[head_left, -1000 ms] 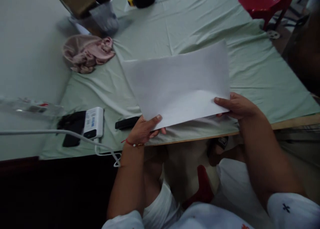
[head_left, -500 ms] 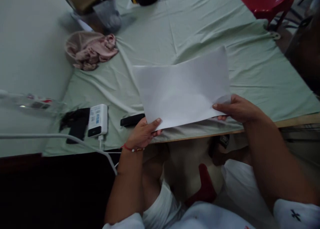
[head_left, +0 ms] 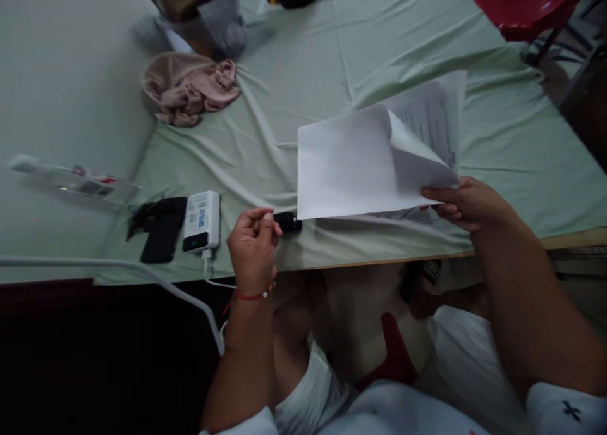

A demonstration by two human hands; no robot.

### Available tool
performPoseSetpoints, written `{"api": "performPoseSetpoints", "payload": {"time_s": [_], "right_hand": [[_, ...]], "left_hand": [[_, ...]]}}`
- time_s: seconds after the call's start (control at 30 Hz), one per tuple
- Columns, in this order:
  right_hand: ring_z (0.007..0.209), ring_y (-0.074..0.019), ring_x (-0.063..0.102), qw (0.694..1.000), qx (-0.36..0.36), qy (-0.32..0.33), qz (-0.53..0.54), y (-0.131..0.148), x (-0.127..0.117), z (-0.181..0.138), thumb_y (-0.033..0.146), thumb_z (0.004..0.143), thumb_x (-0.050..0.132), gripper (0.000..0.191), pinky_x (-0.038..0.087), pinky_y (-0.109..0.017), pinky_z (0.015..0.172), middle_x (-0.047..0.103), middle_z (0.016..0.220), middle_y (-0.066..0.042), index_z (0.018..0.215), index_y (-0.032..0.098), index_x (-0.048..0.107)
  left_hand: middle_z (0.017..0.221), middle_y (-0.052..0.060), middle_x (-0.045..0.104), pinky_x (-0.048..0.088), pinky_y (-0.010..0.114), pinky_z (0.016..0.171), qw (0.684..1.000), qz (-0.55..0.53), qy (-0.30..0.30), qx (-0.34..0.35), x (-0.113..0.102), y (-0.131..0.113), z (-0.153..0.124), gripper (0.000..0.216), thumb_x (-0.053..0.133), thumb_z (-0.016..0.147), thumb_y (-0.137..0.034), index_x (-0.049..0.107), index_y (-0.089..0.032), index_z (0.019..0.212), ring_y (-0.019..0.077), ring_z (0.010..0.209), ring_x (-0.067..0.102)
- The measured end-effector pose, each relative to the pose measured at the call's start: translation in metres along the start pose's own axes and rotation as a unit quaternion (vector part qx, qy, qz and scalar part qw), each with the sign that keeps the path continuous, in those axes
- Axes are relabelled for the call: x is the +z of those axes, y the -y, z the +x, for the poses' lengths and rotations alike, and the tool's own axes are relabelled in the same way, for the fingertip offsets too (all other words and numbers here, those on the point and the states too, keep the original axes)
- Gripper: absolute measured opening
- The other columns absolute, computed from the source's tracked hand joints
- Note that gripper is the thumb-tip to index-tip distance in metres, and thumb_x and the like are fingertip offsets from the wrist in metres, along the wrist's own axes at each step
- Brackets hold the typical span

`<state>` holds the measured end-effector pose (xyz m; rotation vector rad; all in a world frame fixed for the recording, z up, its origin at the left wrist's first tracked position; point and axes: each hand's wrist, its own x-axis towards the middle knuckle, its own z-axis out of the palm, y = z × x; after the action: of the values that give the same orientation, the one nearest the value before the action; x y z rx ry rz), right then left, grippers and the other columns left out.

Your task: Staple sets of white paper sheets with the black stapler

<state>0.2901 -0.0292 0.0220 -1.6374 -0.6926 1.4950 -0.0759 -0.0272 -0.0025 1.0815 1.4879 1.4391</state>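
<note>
My right hand [head_left: 467, 204] grips the near right edge of some white paper sheets [head_left: 346, 163], thumb on top. The upper sheet is blank and curls back on its right side, baring a printed sheet [head_left: 429, 116] below. Over the table's near edge, my left hand [head_left: 256, 242] is closed, with thumb and fingers together and a red string bracelet at the wrist. What it holds, if anything, is hidden. Directly behind its fingers lies a black elongated object [head_left: 288, 221], partly covered by the hand. The left hand is apart from the sheets' near left corner.
On the green-clothed table [head_left: 284, 81], a white power bank [head_left: 202, 220] with a cable lies beside a black phone [head_left: 164, 236]. A clear bottle [head_left: 85, 182] is farther left. Behind are pink cloth [head_left: 199, 93] and a box [head_left: 184, 2]. A red chair [head_left: 531, 8] stands far right.
My left hand has let go of the paper and closed near the black object. The sheets, in my right hand only, have shifted right, and the upper one has curled, showing print.
</note>
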Motion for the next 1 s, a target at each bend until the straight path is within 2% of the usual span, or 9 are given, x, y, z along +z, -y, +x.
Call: {"api": "performPoseSetpoints", "payload": {"time_s": [0.1,0.2,0.3,0.4,0.5,0.63,0.8,1.0], "right_hand": [[0.040,-0.0029,0.030,0.999,0.029,0.015,-0.021,-0.003,-0.001,0.002,0.025,0.064,0.102,0.047,0.018,-0.017,0.029,0.046,0.052,0.004,0.065,0.021,0.054],[0.040,-0.0026,0.029,0.999,0.023,0.021,-0.029,-0.010,0.003,0.006,0.023,0.064,0.100,0.045,0.017,-0.016,0.030,0.039,0.049,0.006,0.062,0.021,0.056],[0.041,-0.0031,0.032,0.999,0.008,0.027,-0.033,-0.017,0.009,0.011,0.023,0.065,0.100,0.045,0.021,-0.016,0.031,0.043,0.051,0.005,0.062,0.021,0.055],[0.041,-0.0038,0.035,0.998,0.009,0.039,-0.042,-0.020,0.014,0.013,0.026,0.068,0.100,0.047,0.024,-0.017,0.032,0.044,0.052,0.005,0.063,0.021,0.054],[0.040,-0.0043,0.035,0.998,0.008,0.036,-0.052,-0.020,0.018,0.012,0.024,0.070,0.097,0.043,0.024,-0.018,0.033,0.043,0.049,0.005,0.061,0.021,0.056],[0.040,-0.0042,0.035,0.999,0.011,0.018,-0.042,-0.018,0.026,0.010,0.017,0.071,0.091,0.034,0.024,-0.017,0.033,0.045,0.047,0.003,0.058,0.018,0.060],[0.041,-0.0039,0.034,1.000,0.011,0.011,-0.014,-0.017,0.033,0.008,0.014,0.068,0.092,0.036,0.025,-0.016,0.032,0.044,0.048,0.003,0.056,0.018,0.058],[0.041,-0.0036,0.035,1.000,0.016,0.017,-0.015,-0.016,0.035,0.009,0.013,0.072,0.091,0.039,0.026,-0.015,0.033,0.043,0.049,0.004,0.056,0.018,0.055]], "left_hand": [[0.070,-0.004,0.063,0.046,0.022,0.060,0.991,0.092,-0.073,0.059,-0.009,0.007,0.006,0.009,0.071,0.095,-0.029,0.068,-0.021,0.098,0.0120,0.063,0.061],[0.088,0.003,0.075,0.058,0.032,0.086,0.967,0.208,-0.102,0.107,-0.015,0.013,0.009,0.009,0.066,0.099,-0.026,0.070,-0.022,0.105,0.0186,0.085,0.072],[0.117,0.011,0.080,0.053,0.044,0.113,0.941,0.291,-0.082,0.151,-0.018,0.021,0.012,0.018,0.064,0.100,-0.026,0.075,-0.021,0.113,0.0268,0.118,0.072],[0.137,0.013,0.078,0.041,0.048,0.130,0.931,0.315,-0.026,0.180,-0.019,0.033,0.017,0.028,0.059,0.101,-0.026,0.078,-0.022,0.121,0.0293,0.142,0.063],[0.151,0.012,0.073,0.030,0.055,0.137,0.930,0.328,0.026,0.163,-0.018,0.042,0.018,0.035,0.055,0.103,-0.028,0.078,-0.025,0.130,0.0305,0.156,0.054],[0.163,0.010,0.065,0.015,0.066,0.138,0.918,0.374,0.045,0.126,-0.014,0.044,0.015,0.041,0.052,0.106,-0.028,0.075,-0.029,0.140,0.0325,0.165,0.042],[0.167,0.012,0.060,0.013,0.069,0.137,0.911,0.392,0.057,0.115,-0.014,0.040,0.015,0.045,0.050,0.107,-0.028,0.072,-0.028,0.146,0.0328,0.166,0.040],[0.171,0.012,0.054,0.011,0.068,0.138,0.895,0.420,0.080,0.125,-0.014,0.040,0.013,0.048,0.049,0.107,-0.027,0.069,-0.027,0.151,0.0321,0.168,0.038]]}}
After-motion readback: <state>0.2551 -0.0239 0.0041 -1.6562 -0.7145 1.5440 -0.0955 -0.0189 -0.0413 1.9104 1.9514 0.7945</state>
